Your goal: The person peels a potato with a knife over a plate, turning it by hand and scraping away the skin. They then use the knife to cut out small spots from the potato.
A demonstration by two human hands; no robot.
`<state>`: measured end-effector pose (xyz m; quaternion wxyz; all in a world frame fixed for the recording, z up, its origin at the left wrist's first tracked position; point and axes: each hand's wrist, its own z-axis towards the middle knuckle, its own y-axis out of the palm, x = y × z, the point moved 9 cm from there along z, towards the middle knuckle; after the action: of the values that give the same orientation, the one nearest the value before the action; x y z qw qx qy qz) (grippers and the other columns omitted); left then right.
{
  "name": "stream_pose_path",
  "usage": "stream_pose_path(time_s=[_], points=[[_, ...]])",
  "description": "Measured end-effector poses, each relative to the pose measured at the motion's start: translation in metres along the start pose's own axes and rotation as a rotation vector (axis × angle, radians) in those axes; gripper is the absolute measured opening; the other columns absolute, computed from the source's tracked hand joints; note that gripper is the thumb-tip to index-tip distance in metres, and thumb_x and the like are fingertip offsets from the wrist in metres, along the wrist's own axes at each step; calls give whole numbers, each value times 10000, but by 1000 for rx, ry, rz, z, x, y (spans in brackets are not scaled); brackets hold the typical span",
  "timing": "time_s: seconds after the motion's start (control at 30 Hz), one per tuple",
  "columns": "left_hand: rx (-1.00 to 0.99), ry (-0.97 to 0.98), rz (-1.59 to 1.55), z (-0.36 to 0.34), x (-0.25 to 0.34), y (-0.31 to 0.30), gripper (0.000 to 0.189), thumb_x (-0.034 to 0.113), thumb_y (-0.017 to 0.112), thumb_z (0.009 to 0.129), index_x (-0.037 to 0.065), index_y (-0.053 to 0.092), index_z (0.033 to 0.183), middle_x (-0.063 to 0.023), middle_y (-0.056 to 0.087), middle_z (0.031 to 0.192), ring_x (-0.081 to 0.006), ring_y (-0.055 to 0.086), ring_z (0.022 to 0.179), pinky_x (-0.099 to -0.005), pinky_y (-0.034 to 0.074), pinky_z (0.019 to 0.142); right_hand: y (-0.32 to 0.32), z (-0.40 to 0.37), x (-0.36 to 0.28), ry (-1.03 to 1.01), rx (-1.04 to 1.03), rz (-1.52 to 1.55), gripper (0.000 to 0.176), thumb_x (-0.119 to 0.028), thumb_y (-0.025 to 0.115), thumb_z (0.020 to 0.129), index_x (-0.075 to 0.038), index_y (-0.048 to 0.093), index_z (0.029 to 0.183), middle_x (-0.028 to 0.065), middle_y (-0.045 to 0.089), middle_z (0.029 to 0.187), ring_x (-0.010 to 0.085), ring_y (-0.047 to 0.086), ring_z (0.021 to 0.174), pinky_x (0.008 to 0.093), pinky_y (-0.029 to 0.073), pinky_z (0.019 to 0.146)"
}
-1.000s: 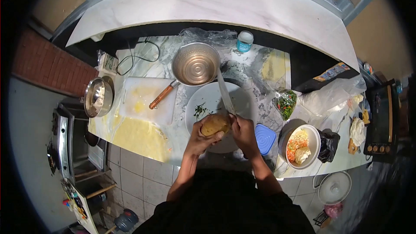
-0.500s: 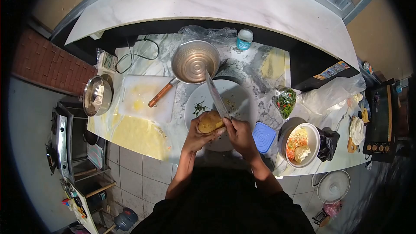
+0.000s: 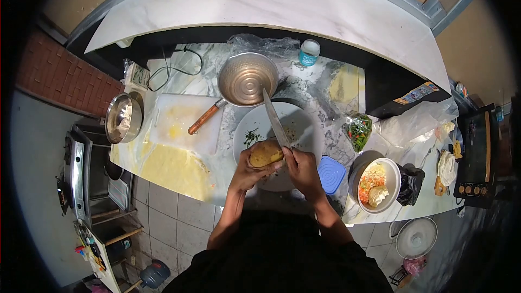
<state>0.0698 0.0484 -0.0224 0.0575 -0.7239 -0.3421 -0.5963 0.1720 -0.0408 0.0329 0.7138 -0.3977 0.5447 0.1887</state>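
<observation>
Left hand (image 3: 249,172): fingers curled about the potato (image 3: 266,153), gripping it from below and the left. Right hand (image 3: 303,169): fingers closed round the handle of the knife (image 3: 275,122); its blade runs toward 11 o'clock and its near end meets the potato's right side. The potato is held over the near half of the white plate (image 3: 305,125), which carries a few green scraps. Around the plate: metal pan (image 3: 248,78) at 11 o'clock, cutting board (image 3: 182,125) at 9 o'clock, blue lid (image 3: 331,173) at 4 o'clock, with the bowl of chopped vegetables (image 3: 378,184) beyond it.
</observation>
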Motion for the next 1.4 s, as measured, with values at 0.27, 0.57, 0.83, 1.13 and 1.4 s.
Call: stream_pose_path(time_s=[0.27, 0.57, 0.83, 1.13, 1.4], points=[[54, 90, 87, 1, -1, -4, 453, 114, 840, 733, 7, 603, 1103, 7, 627, 795, -44, 533, 580, -187, 417, 474, 10, -2, 14, -13, -20, 40, 275, -139, 554, 954, 53, 577, 758, 224, 513, 599, 348, 473, 496, 380, 381, 495], [48, 45, -15, -2, -4, -12, 450, 129, 835, 739, 8, 600, 1103, -10, 648, 807, -55, 565, 596, -190, 433, 486, 15, 6, 36, -83, 17, -27, 264, -152, 535, 961, 56, 597, 810, 230, 538, 637, 354, 522, 550, 397, 413, 540], [14, -25, -9, 1, -4, -5, 466, 123, 822, 753, 0, 585, 1135, -20, 647, 848, -66, 582, 639, -200, 468, 535, -2, -1, 7, 6, 9, -65, 261, -163, 542, 955, 43, 595, 805, 229, 558, 644, 397, 579, 595, 416, 431, 548], [27, 116, 64, 2, 1, -3, 460, 142, 817, 762, -5, 588, 1132, -36, 655, 871, -81, 612, 685, -200, 488, 562, 10, -5, -4, -73, -54, 14, 246, -134, 544, 942, 39, 576, 771, 234, 540, 652, 407, 550, 590, 426, 416, 546], [79, 26, 44, -1, 0, -12, 501, 163, 834, 744, -29, 582, 1132, -71, 673, 921, -92, 632, 720, -214, 512, 579, -7, 1, 19, -13, 34, -86, 248, -120, 552, 939, 45, 567, 754, 210, 506, 598, 363, 524, 544, 413, 403, 545]])
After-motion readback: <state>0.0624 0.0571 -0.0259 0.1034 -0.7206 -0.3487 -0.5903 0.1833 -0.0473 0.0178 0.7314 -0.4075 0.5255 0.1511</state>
